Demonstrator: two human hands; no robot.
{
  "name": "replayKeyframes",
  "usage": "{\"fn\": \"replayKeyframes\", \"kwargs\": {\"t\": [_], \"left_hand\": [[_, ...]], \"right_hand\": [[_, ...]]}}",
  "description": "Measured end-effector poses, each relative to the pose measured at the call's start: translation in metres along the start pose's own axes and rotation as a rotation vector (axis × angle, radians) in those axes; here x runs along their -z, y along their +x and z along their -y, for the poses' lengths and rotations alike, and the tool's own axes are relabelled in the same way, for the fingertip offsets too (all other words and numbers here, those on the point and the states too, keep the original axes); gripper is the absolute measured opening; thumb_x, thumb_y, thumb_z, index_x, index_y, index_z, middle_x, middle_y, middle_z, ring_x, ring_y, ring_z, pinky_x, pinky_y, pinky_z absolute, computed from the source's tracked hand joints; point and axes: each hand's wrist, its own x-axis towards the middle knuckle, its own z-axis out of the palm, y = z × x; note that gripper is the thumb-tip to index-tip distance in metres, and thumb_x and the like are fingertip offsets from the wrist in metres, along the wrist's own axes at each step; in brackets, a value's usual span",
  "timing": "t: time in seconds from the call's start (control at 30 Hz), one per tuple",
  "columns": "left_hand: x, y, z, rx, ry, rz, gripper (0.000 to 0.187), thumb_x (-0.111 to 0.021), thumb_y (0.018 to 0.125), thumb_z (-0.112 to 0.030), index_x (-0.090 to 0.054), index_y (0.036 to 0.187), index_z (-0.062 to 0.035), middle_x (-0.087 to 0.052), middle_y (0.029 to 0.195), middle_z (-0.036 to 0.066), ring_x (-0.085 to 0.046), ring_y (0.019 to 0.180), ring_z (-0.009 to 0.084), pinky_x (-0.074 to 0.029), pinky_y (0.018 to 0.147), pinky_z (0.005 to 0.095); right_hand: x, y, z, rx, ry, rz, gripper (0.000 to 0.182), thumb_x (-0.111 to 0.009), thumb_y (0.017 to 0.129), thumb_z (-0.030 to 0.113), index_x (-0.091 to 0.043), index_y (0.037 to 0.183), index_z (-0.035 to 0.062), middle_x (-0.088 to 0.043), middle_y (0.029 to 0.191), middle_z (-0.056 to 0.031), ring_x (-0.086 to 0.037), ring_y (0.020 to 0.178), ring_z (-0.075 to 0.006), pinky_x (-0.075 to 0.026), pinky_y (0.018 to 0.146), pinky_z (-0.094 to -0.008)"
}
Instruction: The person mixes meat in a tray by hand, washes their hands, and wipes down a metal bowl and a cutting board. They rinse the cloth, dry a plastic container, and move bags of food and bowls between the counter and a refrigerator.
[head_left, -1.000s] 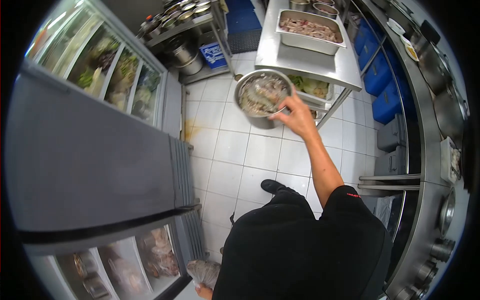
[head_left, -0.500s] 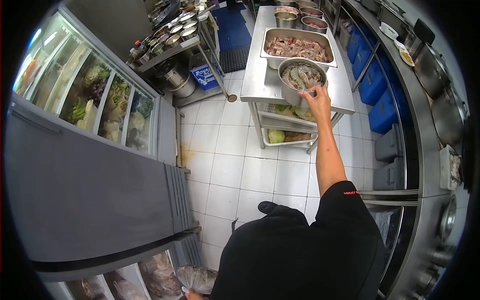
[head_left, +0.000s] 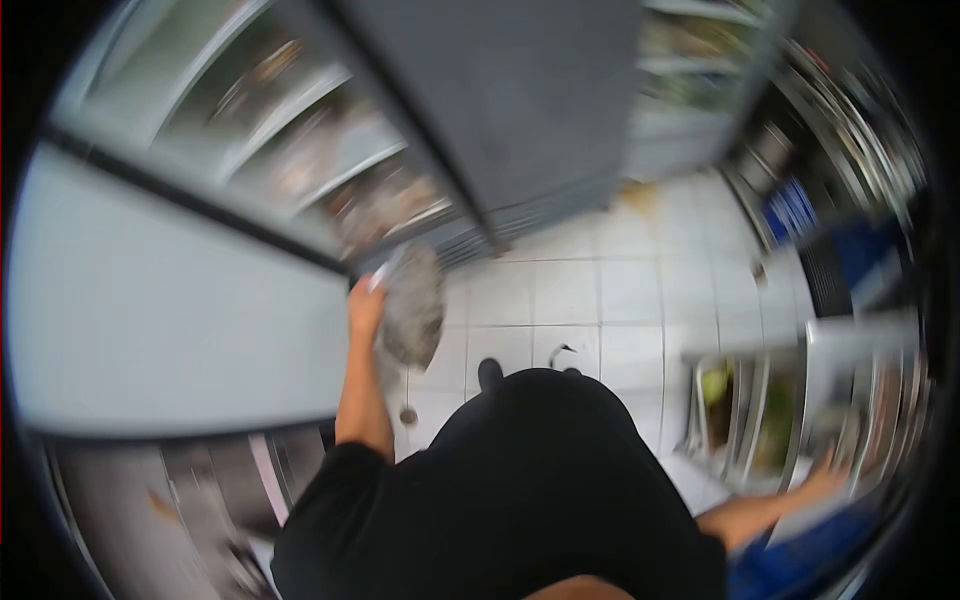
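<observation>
My left hand (head_left: 368, 300) grips the top of a clear plastic bag (head_left: 412, 308) with greyish contents, which hangs beside an open refrigerator's shelves. My right hand (head_left: 828, 474) reaches out to the lower right, at the edge of the steel table (head_left: 832, 345). It is smeared by motion, and its fingers cannot be made out. A blurred container of food (head_left: 842, 432) lies right by that hand; whether the hand touches it cannot be told.
Shelves with bagged food (head_left: 385, 205) stand at the upper left, with a pale open door (head_left: 180, 300) below. Grey cabinet doors (head_left: 530, 90) rise ahead. Trays of vegetables (head_left: 740, 410) sit under the table. White floor tiles (head_left: 560, 290) lie between.
The view has swung left toward the refrigerator, so the table now shows at the lower right. More of my left arm and the whole bag show. My right hand is now blurred at the table.
</observation>
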Motion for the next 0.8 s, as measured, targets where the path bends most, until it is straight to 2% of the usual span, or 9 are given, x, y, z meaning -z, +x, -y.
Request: {"fn": "replayKeyframes", "kwargs": {"t": [0.03,0.07,0.13,0.23,0.3,0.4,0.53,0.67,0.8], "left_hand": [[-0.003,0.009,0.027,-0.015,-0.004,-0.078,0.032,-0.06,0.079,-0.024,-0.063,0.1,0.0004,-0.066,0.1,0.02,-0.061,0.091,0.031,-0.046,0.082,0.0393],[0.013,-0.01,-0.013,0.035,0.027,-0.087,0.03,-0.061,0.078,-0.024,-0.064,0.098,-0.0017,-0.067,0.091,0.017,-0.062,0.085,0.0293,-0.046,0.079,0.0389],[0.009,-0.016,-0.031,0.109,-0.1,-0.13,0.027,-0.062,0.078,-0.023,-0.065,0.096,-0.0032,-0.067,0.082,0.013,-0.062,0.076,0.0264,-0.046,0.074,0.0364],[0.028,-0.014,-0.04,0.132,-0.176,-0.196,0.023,-0.062,0.078,-0.019,-0.065,0.094,-0.0029,-0.066,0.077,0.008,-0.06,0.071,0.0189,-0.046,0.07,0.0316],[0.039,-0.001,-0.03,0.134,-0.328,-0.186,0.02,-0.062,0.079,-0.017,-0.066,0.093,-0.0029,-0.065,0.077,0.005,-0.058,0.07,0.0146,-0.045,0.069,0.0293],[0.061,0.025,-0.013,0.141,-0.441,-0.175,0.017,-0.061,0.081,-0.014,-0.066,0.092,-0.0026,-0.064,0.077,0.002,-0.055,0.07,0.0105,-0.044,0.067,0.0266],[0.08,0.074,-0.008,0.176,-0.446,-0.075,0.018,-0.062,0.082,-0.014,-0.066,0.095,-0.0024,-0.064,0.078,0.001,-0.055,0.07,0.0101,-0.043,0.067,0.0256],[0.107,0.152,-0.018,0.057,-0.609,-0.027,0.02,-0.063,0.085,-0.008,-0.064,0.103,-0.0003,-0.064,0.091,-0.001,-0.055,0.081,0.0069,-0.043,0.075,0.0225],[0.121,0.242,-0.053,-0.08,-0.594,-0.107,0.025,-0.062,0.084,-0.01,-0.064,0.106,0.0017,-0.064,0.088,0.002,-0.055,0.079,0.0094,-0.044,0.074,0.0247]], "right_hand": [[0.011,-0.024,0.097,0.223,-0.15,-0.137,0.066,-0.075,0.077,0.04,-0.057,0.12,-0.0063,-0.064,0.112,-0.0229,-0.063,0.094,-0.0368,-0.053,0.083,-0.0402],[-0.009,-0.024,0.104,0.251,-0.463,-0.236,0.067,-0.074,0.078,0.044,-0.058,0.121,-0.0046,-0.064,0.111,-0.0232,-0.062,0.096,-0.0383,-0.051,0.084,-0.0379],[-0.069,-0.021,0.152,-0.004,-0.217,0.231,0.06,-0.071,0.082,0.039,-0.057,0.123,-0.0024,-0.059,0.122,-0.0222,-0.058,0.108,-0.0331,-0.047,0.091,-0.0369],[-0.186,-0.045,0.193,0.194,0.232,0.823,0.046,-0.063,0.089,0.024,-0.053,0.128,0.0008,-0.058,0.126,-0.0191,-0.055,0.114,-0.0269,-0.041,0.098,-0.0374],[-0.224,-0.095,0.296,0.22,0.221,1.155,0.049,-0.066,0.087,0.021,-0.051,0.129,0.0003,-0.059,0.119,-0.0249,-0.057,0.111,-0.0289,-0.044,0.094,-0.0357],[-0.267,-0.172,0.41,0.415,0.217,1.301,0.048,-0.066,0.086,0.021,-0.053,0.127,0.0002,-0.059,0.123,-0.0237,-0.058,0.114,-0.0314,-0.047,0.092,-0.0372],[-0.281,-0.258,0.507,0.5,0.086,1.391,0.05,-0.068,0.084,0.027,-0.056,0.125,0.0025,-0.063,0.115,-0.025,-0.064,0.103,-0.0333,-0.051,0.085,-0.0378],[-0.298,-0.322,0.522,0.406,-0.008,1.498,0.048,-0.07,0.083,0.028,-0.058,0.12,0.0015,-0.066,0.106,-0.0241,-0.064,0.102,-0.0308,-0.05,0.086,-0.0371],[-0.317,-0.355,0.477,0.363,-0.089,1.466,0.048,-0.07,0.083,0.03,-0.059,0.118,-0.0009,-0.069,0.096,-0.0189,-0.065,0.082,-0.0245,-0.051,0.074,-0.036]]}}
